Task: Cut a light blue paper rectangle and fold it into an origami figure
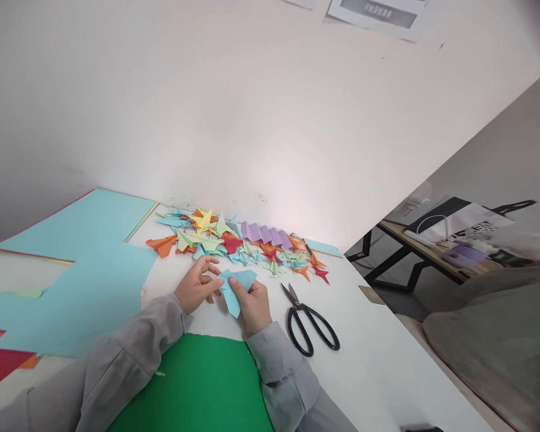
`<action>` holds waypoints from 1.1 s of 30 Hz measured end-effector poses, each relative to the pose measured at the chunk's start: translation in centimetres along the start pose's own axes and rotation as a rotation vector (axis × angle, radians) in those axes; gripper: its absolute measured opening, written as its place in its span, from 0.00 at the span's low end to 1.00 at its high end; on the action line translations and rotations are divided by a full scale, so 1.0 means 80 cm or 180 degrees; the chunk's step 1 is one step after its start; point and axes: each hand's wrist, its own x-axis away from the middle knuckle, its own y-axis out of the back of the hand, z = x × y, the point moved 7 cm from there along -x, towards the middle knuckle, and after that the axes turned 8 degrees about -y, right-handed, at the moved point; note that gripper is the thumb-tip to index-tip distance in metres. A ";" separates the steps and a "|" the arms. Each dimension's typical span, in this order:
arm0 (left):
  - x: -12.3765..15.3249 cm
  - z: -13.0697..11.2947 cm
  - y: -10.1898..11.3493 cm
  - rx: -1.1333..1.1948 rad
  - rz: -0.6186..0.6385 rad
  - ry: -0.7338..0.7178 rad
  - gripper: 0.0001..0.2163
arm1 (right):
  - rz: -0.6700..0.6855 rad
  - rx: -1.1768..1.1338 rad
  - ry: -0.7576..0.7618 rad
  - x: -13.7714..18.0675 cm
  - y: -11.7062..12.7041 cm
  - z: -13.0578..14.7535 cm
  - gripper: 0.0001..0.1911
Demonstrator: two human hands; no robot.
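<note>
A light-blue piece of folded paper is held above the white table, its flaps spread to both sides. My right hand pinches it, thumb on top and fingers underneath. At its left edge, my left hand has its thumb and bent fingertips against the paper; part of that grip is hidden. Just beyond my hands lies a heap of folded paper shapes in several colours. To the right of my right hand, black-handled scissors lie with their blades slightly apart.
Large light-blue sheets cover the left of the table, with red and orange sheets at the near left. A green surface is below my forearms. A pleated purple paper stands by the wall. At right, a second table holds a bag.
</note>
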 end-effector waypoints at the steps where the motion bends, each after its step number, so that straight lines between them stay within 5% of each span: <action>1: 0.000 0.000 -0.001 0.0019 0.0031 -0.0017 0.20 | 0.0021 -0.0049 0.0007 -0.001 0.000 0.000 0.15; 8: -0.003 0.005 -0.001 -0.0172 0.0052 -0.0144 0.15 | 0.0088 -0.0141 0.0465 -0.003 0.003 0.008 0.10; 17: 0.000 -0.003 0.006 0.0381 -0.0256 0.0031 0.20 | 0.0076 0.1485 0.2140 0.034 -0.019 0.047 0.14; 24: -0.004 0.005 0.016 0.0582 -0.0496 0.0135 0.19 | 0.0675 0.1789 0.2280 0.049 -0.039 0.050 0.24; 33: -0.005 0.012 0.026 0.0615 -0.0797 0.0191 0.17 | 0.0755 0.2098 0.2435 0.058 -0.046 0.050 0.19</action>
